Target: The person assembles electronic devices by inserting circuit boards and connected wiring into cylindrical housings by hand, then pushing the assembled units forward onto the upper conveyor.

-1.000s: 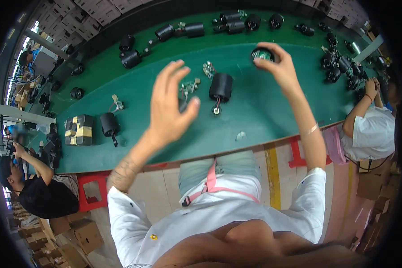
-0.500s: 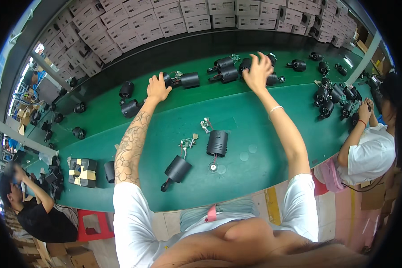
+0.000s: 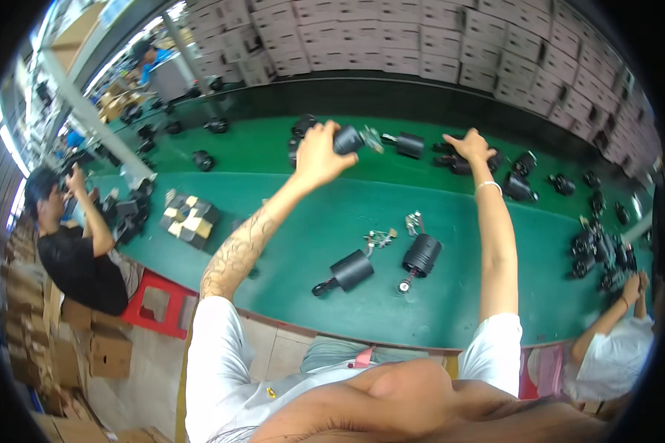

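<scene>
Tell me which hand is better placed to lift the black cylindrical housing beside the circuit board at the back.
Probably the left hand: it is right at that black cylindrical housing, seemingly touching it, while the right hand is farther off, at other black housings.

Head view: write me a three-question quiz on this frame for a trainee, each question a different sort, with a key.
1. True or false: the left hand is beside a black cylinder.
2. The white bracelet is on the wrist of the: A) left hand; B) right hand; C) neither.
3. Fill in: the stool at the picture's left is ____.
Key: 1 true; 2 B; 3 red.
</scene>
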The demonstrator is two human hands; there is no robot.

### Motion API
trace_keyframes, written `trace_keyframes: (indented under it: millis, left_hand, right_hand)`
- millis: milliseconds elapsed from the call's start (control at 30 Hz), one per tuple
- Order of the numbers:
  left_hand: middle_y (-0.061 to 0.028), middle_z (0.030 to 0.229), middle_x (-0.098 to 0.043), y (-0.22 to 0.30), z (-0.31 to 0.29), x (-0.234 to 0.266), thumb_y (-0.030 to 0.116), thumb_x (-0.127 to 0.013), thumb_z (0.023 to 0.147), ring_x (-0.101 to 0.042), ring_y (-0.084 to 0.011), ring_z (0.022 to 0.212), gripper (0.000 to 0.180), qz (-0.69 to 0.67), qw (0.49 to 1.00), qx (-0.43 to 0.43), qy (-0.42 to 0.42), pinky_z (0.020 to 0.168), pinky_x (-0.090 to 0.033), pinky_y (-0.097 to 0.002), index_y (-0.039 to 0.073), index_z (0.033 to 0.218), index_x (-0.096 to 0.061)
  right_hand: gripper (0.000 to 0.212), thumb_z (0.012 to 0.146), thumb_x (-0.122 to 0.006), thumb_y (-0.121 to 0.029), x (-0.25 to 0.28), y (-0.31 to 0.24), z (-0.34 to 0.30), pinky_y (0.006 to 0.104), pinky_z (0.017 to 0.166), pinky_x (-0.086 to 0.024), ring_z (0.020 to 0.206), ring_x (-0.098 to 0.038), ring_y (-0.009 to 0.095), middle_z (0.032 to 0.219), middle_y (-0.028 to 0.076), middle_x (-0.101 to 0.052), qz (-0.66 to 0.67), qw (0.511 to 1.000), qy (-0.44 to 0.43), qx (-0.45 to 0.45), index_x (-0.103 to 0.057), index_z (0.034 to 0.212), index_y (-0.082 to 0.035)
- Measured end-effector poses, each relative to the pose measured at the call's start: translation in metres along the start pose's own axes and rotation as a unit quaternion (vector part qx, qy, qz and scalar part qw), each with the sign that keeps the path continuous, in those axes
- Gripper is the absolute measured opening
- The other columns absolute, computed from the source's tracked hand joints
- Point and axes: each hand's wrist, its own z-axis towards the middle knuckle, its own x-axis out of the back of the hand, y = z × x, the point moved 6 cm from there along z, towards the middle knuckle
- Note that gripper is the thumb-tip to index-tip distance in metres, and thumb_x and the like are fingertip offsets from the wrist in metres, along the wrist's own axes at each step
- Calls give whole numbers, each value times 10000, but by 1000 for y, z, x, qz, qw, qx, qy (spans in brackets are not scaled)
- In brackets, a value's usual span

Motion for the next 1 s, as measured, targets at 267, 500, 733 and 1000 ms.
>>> trace_keyframes:
  millis: [267,500,733,1000]
  left_hand:
    - [-185,1153,-616,-50,-180,44,317,-756,724,-608,-337,1035,658,-96,972,150,-152,929,-475,-412,2,1256,-529]
    - [-182,1240,-563,-32,-209,63,292,-720,777,-555,-352,1120,669,38,999,29,27,994,-421,-435,22,1338,-475]
    - [-175,1352,-464,47,-262,96,232,-707,787,-519,-323,1162,658,-193,974,52,104,1001,-410,-426,31,1359,-451]
    - [-140,1232,-564,127,-313,83,104,-778,690,-554,-255,1119,728,-668,736,89,-60,976,-431,-367,28,1339,-457]
  right_hand:
    - [696,772,-721,-394,15,-21,-5,602,968,-361,1020,-636,368,1148,193,-640,87,980,167,63,-435,1305,-49]
    - [837,732,-807,-267,106,-67,-52,456,940,-460,1028,-616,373,1197,198,-600,361,822,395,193,-353,1400,-46]
    - [810,730,-775,-88,158,-91,-239,353,894,-480,1004,-603,262,1227,154,-574,498,781,181,332,-345,1415,-44]
    - [812,583,-834,-99,120,-52,-506,462,1076,-364,1203,-547,293,1251,100,-614,277,795,-139,522,-501,1324,-72]
